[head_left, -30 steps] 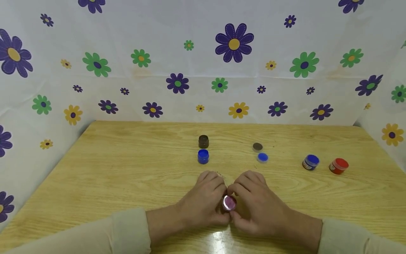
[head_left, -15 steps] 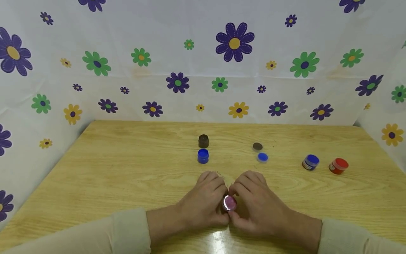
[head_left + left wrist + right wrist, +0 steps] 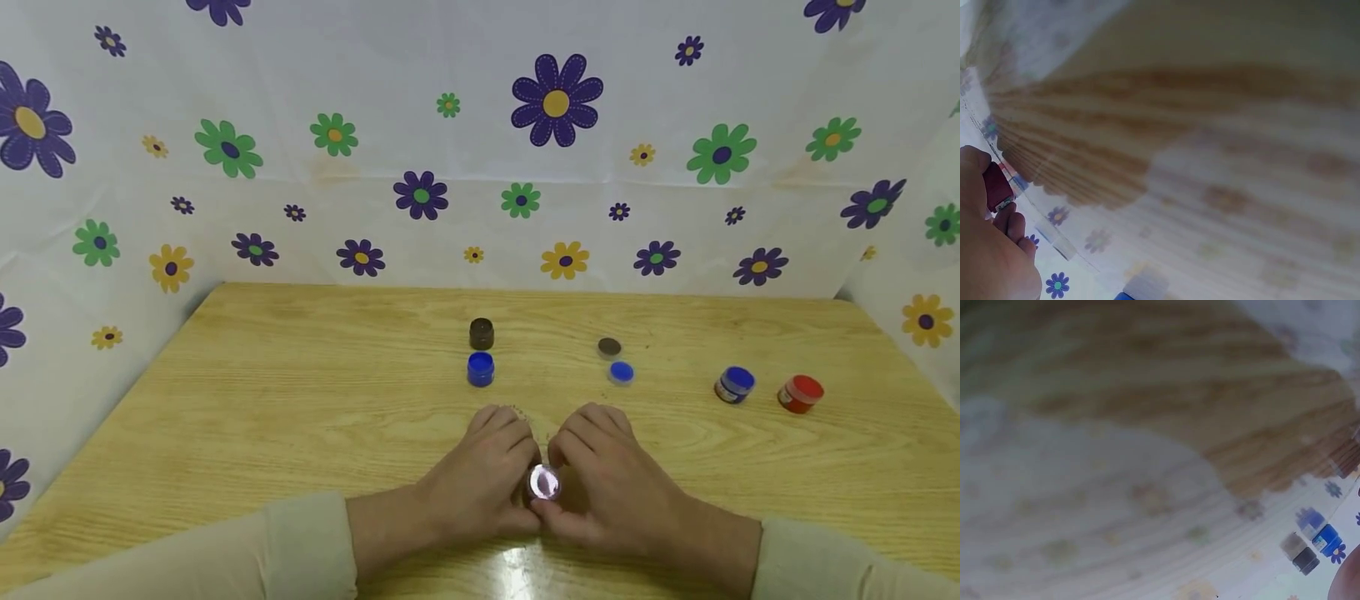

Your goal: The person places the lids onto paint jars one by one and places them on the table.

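Between both hands, near the front of the table, is a small maroon paint jar (image 3: pixel 543 482) with a shiny top, its dark red side (image 3: pixel 999 185) visible in the left wrist view. My left hand (image 3: pixel 480 479) grips its left side with thumb and fingers. On the right, my right hand (image 3: pixel 618 487) has its thumb against the near edge of the jar's top and its forefinger bent by the far edge. Exact contact of that forefinger is hard to see. The right wrist view shows only a bit of the hand at its edge.
Beyond the hands stand an uncapped brown jar (image 3: pixel 482 335) and an uncapped blue jar (image 3: pixel 481 370). Right of them lie a brown lid (image 3: pixel 609 347) and a blue lid (image 3: pixel 621 372). Farther right are capped dark blue (image 3: pixel 735 384) and red (image 3: pixel 801 393) jars. A flowered cloth (image 3: pixel 465 150) hangs behind.
The right forefinger has drawn slightly away from the left fingers, and the right thumb has slid left along the jar's near edge. Glare on the top has grown. The other jars stay put.
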The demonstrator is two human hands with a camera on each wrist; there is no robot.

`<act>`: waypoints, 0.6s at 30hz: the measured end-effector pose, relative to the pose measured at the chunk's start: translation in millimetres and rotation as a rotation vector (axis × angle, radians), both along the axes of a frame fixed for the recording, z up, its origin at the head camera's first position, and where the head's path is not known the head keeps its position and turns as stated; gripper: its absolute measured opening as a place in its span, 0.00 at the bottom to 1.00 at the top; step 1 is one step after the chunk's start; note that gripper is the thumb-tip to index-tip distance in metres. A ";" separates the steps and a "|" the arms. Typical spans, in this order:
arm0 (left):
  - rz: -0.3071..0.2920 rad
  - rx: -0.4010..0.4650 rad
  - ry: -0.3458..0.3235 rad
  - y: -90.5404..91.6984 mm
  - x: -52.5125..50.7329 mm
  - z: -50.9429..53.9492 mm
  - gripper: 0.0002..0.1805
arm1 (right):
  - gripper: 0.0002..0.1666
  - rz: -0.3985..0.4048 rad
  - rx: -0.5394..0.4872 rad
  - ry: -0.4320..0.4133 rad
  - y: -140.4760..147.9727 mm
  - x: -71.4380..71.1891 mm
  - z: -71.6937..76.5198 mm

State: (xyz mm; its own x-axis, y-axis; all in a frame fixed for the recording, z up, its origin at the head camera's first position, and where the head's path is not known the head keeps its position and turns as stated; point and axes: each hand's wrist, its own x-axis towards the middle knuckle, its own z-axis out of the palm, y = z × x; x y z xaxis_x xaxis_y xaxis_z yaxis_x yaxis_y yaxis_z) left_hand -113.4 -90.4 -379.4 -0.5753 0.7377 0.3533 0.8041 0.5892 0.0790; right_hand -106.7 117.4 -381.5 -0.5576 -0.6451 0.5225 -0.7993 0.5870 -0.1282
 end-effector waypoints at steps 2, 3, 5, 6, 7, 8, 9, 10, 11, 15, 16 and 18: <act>0.001 -0.002 0.003 0.2 0.0 -0.7 0.20 | 0.21 -0.002 -0.007 0.005 -0.1 0.3 -0.4; 0.001 0.000 0.011 0.3 0.0 -1.3 0.20 | 0.21 -0.004 -0.009 0.004 0.1 0.4 -0.7; 0.000 0.010 0.030 0.7 -0.2 -2.5 0.20 | 0.21 -0.009 -0.012 -0.007 0.4 0.5 -1.1; 0.000 0.015 0.039 0.9 -0.3 -3.2 0.21 | 0.22 -0.010 -0.012 -0.015 0.7 0.6 -1.1; 0.000 0.019 0.047 1.0 -0.5 -3.9 0.22 | 0.22 -0.013 -0.012 -0.026 1.1 0.8 -1.0; 0.000 0.024 0.053 1.0 -0.6 -4.3 0.22 | 0.23 -0.017 -0.009 -0.041 1.4 1.0 -0.6; -0.001 0.029 0.053 1.1 -0.9 -4.6 0.22 | 0.23 -0.017 -0.007 -0.058 1.7 1.1 -0.1; -0.001 0.033 0.052 1.0 -1.1 -5.0 0.23 | 0.23 -0.015 -0.004 -0.073 1.9 1.3 0.5; -0.001 0.036 0.052 1.0 -1.4 -5.3 0.23 | 0.22 -0.012 -0.001 -0.088 2.1 1.4 1.0; -0.002 0.044 0.062 1.0 -2.6 -5.8 0.22 | 0.23 0.018 0.005 -0.111 2.2 1.5 2.4; -0.001 0.047 0.066 0.9 -2.8 -5.8 0.22 | 0.23 0.024 0.005 -0.107 2.2 1.4 2.6; -0.002 0.052 0.076 1.2 -3.1 -6.0 0.22 | 0.23 0.035 0.002 -0.091 2.2 1.2 2.3</act>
State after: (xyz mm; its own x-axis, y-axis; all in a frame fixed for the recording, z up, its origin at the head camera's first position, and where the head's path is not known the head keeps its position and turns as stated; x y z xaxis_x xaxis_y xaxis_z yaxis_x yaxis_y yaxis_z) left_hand -116.5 -89.2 -385.3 -0.5444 0.7182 0.4335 0.8098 0.5847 0.0484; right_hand -105.5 119.6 -379.2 -0.5799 -0.6657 0.4697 -0.8044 0.5593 -0.2003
